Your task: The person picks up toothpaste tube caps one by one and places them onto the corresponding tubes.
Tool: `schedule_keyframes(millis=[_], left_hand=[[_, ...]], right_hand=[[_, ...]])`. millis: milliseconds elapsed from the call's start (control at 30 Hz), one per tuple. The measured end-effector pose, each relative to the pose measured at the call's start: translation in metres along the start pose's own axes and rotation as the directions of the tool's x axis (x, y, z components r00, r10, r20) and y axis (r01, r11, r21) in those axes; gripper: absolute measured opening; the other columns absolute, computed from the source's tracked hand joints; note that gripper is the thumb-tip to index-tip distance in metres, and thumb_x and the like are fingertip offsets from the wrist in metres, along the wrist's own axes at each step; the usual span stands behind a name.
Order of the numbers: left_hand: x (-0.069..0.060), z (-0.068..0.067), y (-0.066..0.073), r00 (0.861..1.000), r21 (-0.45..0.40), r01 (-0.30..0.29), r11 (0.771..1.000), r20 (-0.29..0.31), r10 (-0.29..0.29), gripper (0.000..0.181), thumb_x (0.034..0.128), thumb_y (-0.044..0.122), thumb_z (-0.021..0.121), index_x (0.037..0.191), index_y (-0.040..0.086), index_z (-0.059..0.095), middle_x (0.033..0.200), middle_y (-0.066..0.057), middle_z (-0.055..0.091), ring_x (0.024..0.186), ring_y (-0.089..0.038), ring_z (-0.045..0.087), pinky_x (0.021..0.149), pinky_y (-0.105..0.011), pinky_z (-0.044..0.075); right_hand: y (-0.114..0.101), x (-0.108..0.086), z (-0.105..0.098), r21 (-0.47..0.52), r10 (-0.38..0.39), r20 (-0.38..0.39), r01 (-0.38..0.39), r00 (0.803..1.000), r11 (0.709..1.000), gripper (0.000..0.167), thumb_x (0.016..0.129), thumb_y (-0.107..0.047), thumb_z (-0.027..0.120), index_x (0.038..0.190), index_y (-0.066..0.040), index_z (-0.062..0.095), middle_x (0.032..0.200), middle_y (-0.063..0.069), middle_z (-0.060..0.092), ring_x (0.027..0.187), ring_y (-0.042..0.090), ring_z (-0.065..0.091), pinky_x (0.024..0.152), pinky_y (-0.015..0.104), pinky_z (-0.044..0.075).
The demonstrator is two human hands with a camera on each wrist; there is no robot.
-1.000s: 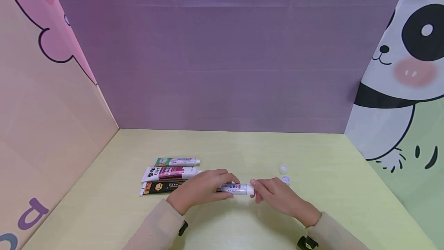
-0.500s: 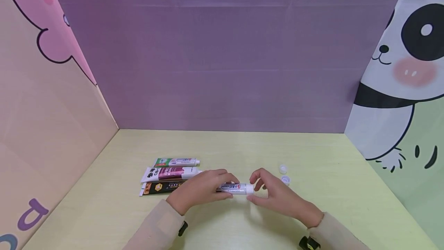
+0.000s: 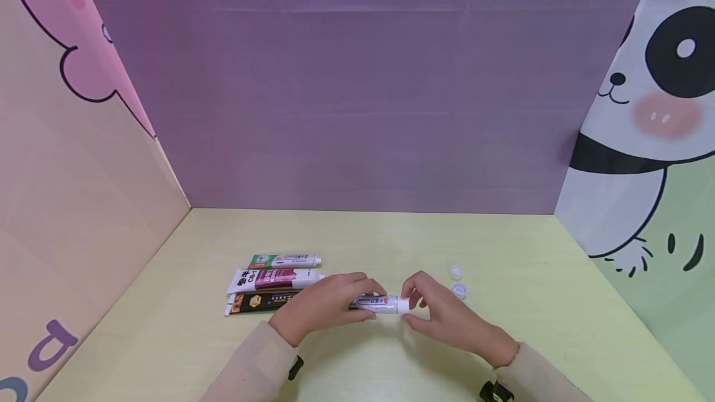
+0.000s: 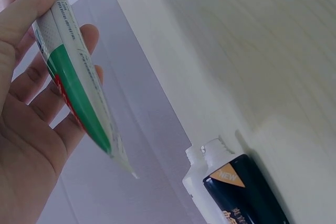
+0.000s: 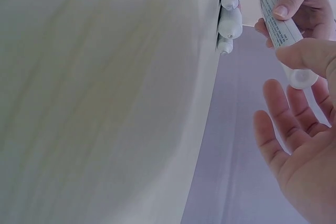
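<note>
My left hand [image 3: 329, 303] grips a toothpaste tube [image 3: 380, 304] by its body, thumb on the near side. In the left wrist view the tube [image 4: 79, 87] shows a green and red band toward its flat tail. The tube is held above the table with its white cap [image 3: 403, 306] pointing right. At that end my right hand [image 3: 441, 318] has thumb and index finger around the cap. In the right wrist view the thumb crosses the tube beside the cap [image 5: 303, 78], while the other fingers spread loosely below; the index finger's contact is hidden.
Left of my hands lie a green-and-white tube [image 3: 285, 260], a white-and-purple tube [image 3: 274, 279] and a black tube [image 3: 259, 301], nozzles rightward. The black tube [image 4: 247, 192] has a bare threaded neck. White caps [image 3: 460, 290] lie behind my right hand. Printed walls enclose the table.
My right thumb and index finger, pinched at the cap a second ago, spread apart and turned, and now stand around the cap again. My left hand and the tube have hardly moved.
</note>
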State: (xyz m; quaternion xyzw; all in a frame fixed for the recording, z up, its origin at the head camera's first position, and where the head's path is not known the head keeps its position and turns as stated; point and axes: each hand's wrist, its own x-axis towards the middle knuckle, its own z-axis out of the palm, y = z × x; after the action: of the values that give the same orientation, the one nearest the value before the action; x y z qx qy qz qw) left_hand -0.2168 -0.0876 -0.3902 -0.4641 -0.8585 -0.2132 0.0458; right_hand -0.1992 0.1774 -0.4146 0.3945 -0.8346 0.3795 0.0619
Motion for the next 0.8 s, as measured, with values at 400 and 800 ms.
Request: schedule_keyframes(millis=[400,800], left_hand=[[-0.0002,-0.0005,0.0000,1.000,-0.005,-0.013,1.000,-0.009,0.013,0.031,0.0908,0.024,0.076,0.119,0.015,0.068,0.100,0.006,0.064,0.080,-0.001,0.056,0.074,-0.018,0.049],[-0.0009,-0.0016,0.0008,1.000,-0.003,0.008,1.000,0.011,-0.008,0.032,0.0921,0.028,0.075,0.121,0.016,0.068,0.102,0.006,0.064,0.081,-0.001,0.056,0.076,-0.017,0.049]], right_hand=[[0.0013,-0.0014,-0.0004,0.023,0.057,0.026,-0.057,0.998,0.998,0.034,0.088,-0.004,0.075,0.108,-0.017,0.052,0.099,-0.008,0.057,0.083,0.011,0.060,0.070,0.027,0.052],[0.0019,-0.0025,-0.0024,0.017,0.088,0.074,-0.090,0.993,0.996,0.019,0.097,-0.019,0.068,0.109,-0.017,0.053,0.090,-0.011,0.059,0.079,0.007,0.055,0.058,0.020,0.044]])
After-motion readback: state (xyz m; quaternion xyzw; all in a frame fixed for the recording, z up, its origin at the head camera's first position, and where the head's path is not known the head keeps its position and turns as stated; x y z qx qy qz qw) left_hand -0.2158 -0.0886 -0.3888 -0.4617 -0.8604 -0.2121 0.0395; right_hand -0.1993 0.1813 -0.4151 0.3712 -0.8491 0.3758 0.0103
